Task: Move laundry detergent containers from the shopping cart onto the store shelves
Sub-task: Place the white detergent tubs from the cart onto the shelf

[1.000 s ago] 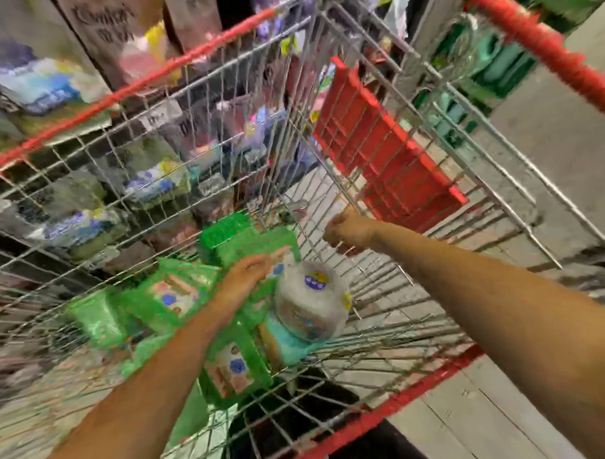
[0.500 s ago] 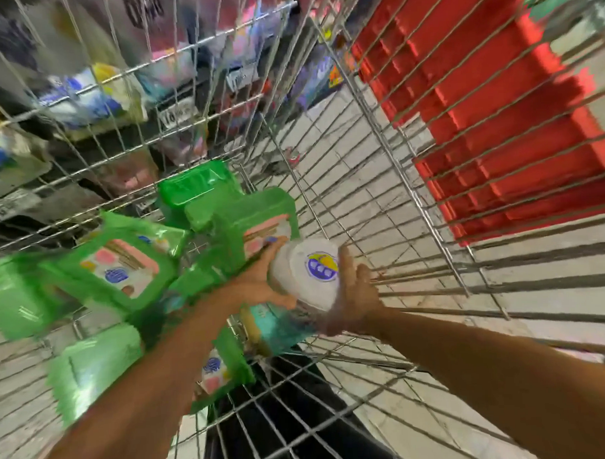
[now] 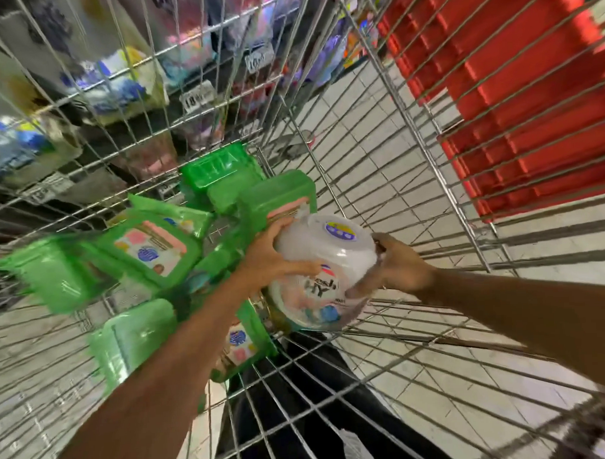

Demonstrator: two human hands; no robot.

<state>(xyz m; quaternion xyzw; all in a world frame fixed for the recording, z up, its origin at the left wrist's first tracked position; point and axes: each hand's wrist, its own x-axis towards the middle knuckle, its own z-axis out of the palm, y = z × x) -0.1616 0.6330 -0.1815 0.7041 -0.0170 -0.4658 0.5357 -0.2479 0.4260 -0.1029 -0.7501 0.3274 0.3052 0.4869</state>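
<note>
Round clear detergent tub [image 3: 324, 263], white-lidded, tilted, gripped between left hand [image 3: 271, 261] and right hand [image 3: 398, 267] near the shopping cart's [image 3: 432, 358] near edge. Green lidded detergent boxes [image 3: 151, 255] heaped askew against its left wall.

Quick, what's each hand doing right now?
Left hand: closed, holding the round white tub by its left side.
Right hand: closed, holding the same tub's right side.

Pale floor tiles [image 3: 360, 158] fill the middle. White price tags [image 3: 194, 100] sit among blurred coloured packets [image 3: 118, 88]. A red slatted panel [image 3: 516, 94] stands right, and dark trousers [image 3: 300, 401] show below.
</note>
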